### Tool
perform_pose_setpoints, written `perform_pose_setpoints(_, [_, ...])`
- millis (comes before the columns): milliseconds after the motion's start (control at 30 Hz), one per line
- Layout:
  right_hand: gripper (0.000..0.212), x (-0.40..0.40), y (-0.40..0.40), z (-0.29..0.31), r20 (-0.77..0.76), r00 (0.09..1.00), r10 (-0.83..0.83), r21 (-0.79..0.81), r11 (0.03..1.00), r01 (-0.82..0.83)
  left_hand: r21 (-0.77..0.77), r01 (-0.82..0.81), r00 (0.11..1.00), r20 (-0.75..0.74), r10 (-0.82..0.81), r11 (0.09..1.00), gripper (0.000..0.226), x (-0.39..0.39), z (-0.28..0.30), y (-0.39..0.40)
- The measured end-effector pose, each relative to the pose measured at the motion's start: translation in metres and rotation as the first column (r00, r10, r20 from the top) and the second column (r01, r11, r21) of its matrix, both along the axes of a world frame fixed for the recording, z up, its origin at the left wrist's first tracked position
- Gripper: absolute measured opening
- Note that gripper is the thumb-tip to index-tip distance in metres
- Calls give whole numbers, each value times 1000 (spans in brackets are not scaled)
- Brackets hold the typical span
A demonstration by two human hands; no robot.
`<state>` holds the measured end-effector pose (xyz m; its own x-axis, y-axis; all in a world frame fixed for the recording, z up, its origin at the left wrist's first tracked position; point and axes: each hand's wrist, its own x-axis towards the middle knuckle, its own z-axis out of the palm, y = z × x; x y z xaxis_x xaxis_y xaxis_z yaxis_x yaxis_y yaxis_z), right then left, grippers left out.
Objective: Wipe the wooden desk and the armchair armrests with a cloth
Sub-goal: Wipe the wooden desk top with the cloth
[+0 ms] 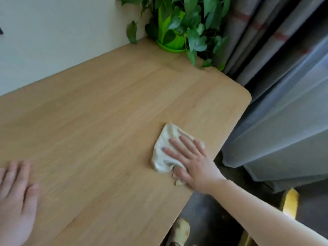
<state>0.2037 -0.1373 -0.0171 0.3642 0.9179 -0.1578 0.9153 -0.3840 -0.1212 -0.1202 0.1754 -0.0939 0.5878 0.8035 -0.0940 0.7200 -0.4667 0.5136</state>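
Note:
A light wooden desk (106, 103) fills most of the view, with its rounded right corner at the upper right. A crumpled white cloth (164, 150) lies on the desk near the right edge. My right hand (191, 162) presses flat on the cloth, fingers spread and pointing up-left, thumb tucked at the cloth's lower edge. My left hand (16, 194) rests flat on the desk at the lower left, fingers apart, holding nothing. The armchair's armrests are out of view.
A leafy plant in a green pot (173, 39) stands at the desk's far corner. Grey curtains (284, 86) hang right of the desk. A white wall (53, 41) runs behind it. A yellow object (290, 201) and dark floor lie below right.

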Motion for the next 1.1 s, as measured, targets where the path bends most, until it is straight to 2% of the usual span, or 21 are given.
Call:
perform_pose_setpoints(67, [52,62,9,5,28,935,-354,-37,934,355,-2,51,998,-40,-51,999,69,25,2,-1])
perform_pose_setpoints(133, [53,100,36,8,4,753,-658,-43,753,657,72,150,985,-97,-143,986,71,61,16,-9])
perform_pose_setpoints(233, [57,104,91,1,-83,440,-894,-7,442,897,148,296,950,-147,-275,944,59,136,46,-48])
perform_pose_setpoints(267, [59,92,106,-4,-108,403,-909,7,404,915,141,318,944,-143,-298,938,57,163,54,-61])
perform_pose_setpoints(300, [61,76,115,-10,-118,435,-893,23,435,900,123,328,940,-140,-310,937,57,189,60,-73])
perform_pose_setpoints(367, [62,38,108,-16,-129,655,-744,90,649,755,83,308,943,-157,-293,948,58,227,67,-90])
perform_pose_setpoints(433, [62,16,67,-15,-111,879,-463,151,867,475,129,258,958,-162,-236,958,56,243,65,-101])
perform_pose_setpoints(467, [61,16,40,-13,-87,945,-315,150,934,325,166,236,964,-164,-209,958,56,244,63,-106])
perform_pose_setpoints(533, [58,48,-12,-10,-57,990,-131,117,984,137,202,229,962,-198,-189,952,63,241,58,-112])
perform_pose_setpoints(567, [56,76,-31,-8,-31,993,-110,101,988,113,202,234,957,-220,-188,951,66,240,57,-112])
perform_pose_setpoints(633, [53,149,-48,-2,-6,981,-194,55,979,194,207,236,951,-250,-182,950,67,241,56,-109])
perform_pose_setpoints(667, [51,186,-46,-2,-11,956,-294,37,955,294,214,239,949,-259,-180,947,66,242,57,-109])
perform_pose_setpoints(733, [51,251,-22,-3,1,845,-534,33,845,534,230,222,955,-245,-164,948,65,245,59,-111])
perform_pose_setpoints(800, [54,289,22,-8,2,651,-759,28,651,759,244,192,965,-226,-136,951,63,247,58,-111])
perform_pose_setpoints(867, [59,302,71,-8,-56,415,-908,15,414,910,234,189,968,-208,-141,954,62,246,53,-108])
perform_pose_setpoints(900, [61,304,92,-5,-96,325,-941,-6,327,945,225,188,971,-187,-147,956,62,245,50,-106])
perform_pose_setpoints(933, [62,301,110,-1,-129,296,-946,-29,302,953,219,192,973,-172,-156,957,62,244,45,-103])
perform_pose_setpoints(967, [63,296,121,-1,-139,342,-929,-32,349,936,217,196,973,-166,-161,956,63,242,38,-100])
perform_pose_setpoints(1000, [63,288,123,-3,-123,451,-884,-7,455,891,199,194,973,-162,-163,961,64,241,31,-99])
perform_pose_setpoints(1033, [63,276,117,-7,-92,594,-800,21,594,804,158,185,977,-140,-163,970,68,241,25,-98])
perform_pose_setpoints(1100, [62,244,83,-10,-54,853,-519,51,852,522,89,138,988,-84,-130,986,73,242,18,-97])
